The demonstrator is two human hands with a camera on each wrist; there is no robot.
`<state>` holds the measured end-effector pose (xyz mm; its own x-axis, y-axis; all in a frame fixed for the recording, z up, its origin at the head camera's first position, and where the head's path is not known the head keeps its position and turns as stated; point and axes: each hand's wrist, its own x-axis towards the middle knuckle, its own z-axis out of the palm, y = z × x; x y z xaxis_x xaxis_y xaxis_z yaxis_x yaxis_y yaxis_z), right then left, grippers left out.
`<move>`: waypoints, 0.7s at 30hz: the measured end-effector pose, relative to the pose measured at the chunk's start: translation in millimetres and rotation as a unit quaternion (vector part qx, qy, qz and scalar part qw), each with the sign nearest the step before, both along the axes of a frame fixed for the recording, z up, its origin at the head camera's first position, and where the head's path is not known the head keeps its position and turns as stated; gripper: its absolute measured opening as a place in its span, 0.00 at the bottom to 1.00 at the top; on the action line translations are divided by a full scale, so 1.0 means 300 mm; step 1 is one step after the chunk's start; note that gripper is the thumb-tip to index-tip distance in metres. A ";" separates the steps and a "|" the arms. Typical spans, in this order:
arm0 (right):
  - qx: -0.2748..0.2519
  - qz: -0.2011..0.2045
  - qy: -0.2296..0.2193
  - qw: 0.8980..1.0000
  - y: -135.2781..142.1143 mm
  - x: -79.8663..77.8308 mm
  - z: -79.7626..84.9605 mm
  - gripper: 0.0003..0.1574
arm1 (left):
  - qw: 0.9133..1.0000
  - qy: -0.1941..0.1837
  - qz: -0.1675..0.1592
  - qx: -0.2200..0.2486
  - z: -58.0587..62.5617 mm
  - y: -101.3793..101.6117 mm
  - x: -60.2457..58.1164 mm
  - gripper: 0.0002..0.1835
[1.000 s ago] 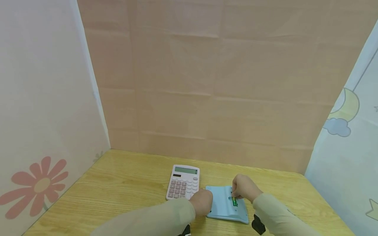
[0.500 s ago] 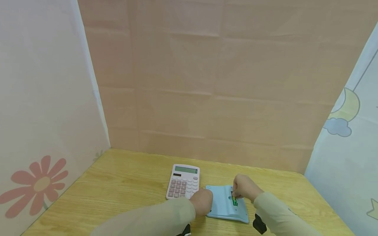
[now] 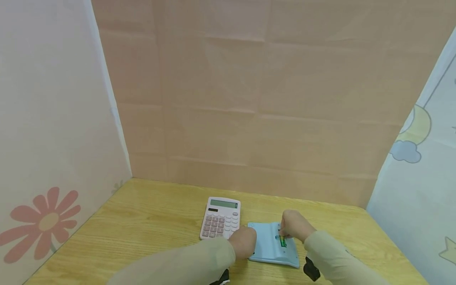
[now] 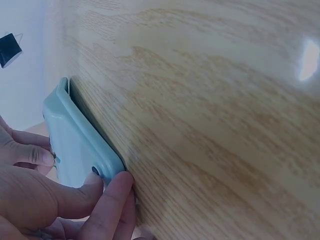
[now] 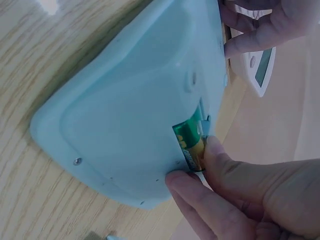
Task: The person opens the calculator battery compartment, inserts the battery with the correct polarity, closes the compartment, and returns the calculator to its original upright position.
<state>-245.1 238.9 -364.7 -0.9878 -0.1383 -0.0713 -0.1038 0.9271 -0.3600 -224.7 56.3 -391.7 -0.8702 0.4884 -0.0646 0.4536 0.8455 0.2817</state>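
A light blue calculator (image 3: 264, 242) lies face down on the wooden table, its back showing. My left hand (image 3: 244, 242) grips its left edge; in the left wrist view the thumb (image 4: 89, 192) is on the back by a dark round foot and the fingers curl under the rim. A green and gold battery (image 5: 190, 142) sits in the open battery slot on the right part of the back. With thumb and fingertips, my right hand (image 3: 296, 226) pinches at the far end of this battery, partly covering the slot.
A pale pink calculator (image 3: 221, 217) lies face up, left of the blue one, its lower corner behind the left hand. Bare wooden table (image 3: 153, 213) surrounds them. A brown paper backdrop (image 3: 249, 118) stands behind, with patterned sheets (image 3: 64, 118) on both sides.
The head view has tilted very slightly. Both hands keep nearly the same places on the blue calculator, the right hand's fingertips staying at the battery slot.
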 end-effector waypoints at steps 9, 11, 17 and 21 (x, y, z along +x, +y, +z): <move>-0.023 -0.011 -0.010 1.000 0.000 -0.002 0.000 0.14 | 1.000 0.002 -0.001 -0.002 -0.001 -0.004 0.001 0.07; -0.029 -0.011 -0.012 0.999 -0.001 0.000 0.001 0.14 | 1.000 0.008 -0.003 -0.005 -0.003 -0.004 0.000 0.07; -0.033 -0.015 -0.018 0.999 0.001 0.003 0.004 0.14 | 1.000 0.016 -0.007 -0.004 -0.001 -0.005 0.003 0.07; -0.041 -0.013 -0.015 0.999 0.003 0.006 0.001 0.15 | 1.000 0.014 -0.007 -0.004 0.003 -0.005 0.006 0.07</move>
<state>-243.4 239.7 -364.3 -0.9887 -0.1184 -0.0915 -0.0670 0.8971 -0.4367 -222.7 54.8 -390.8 -0.8648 0.5002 -0.0451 0.4729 0.8413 0.2620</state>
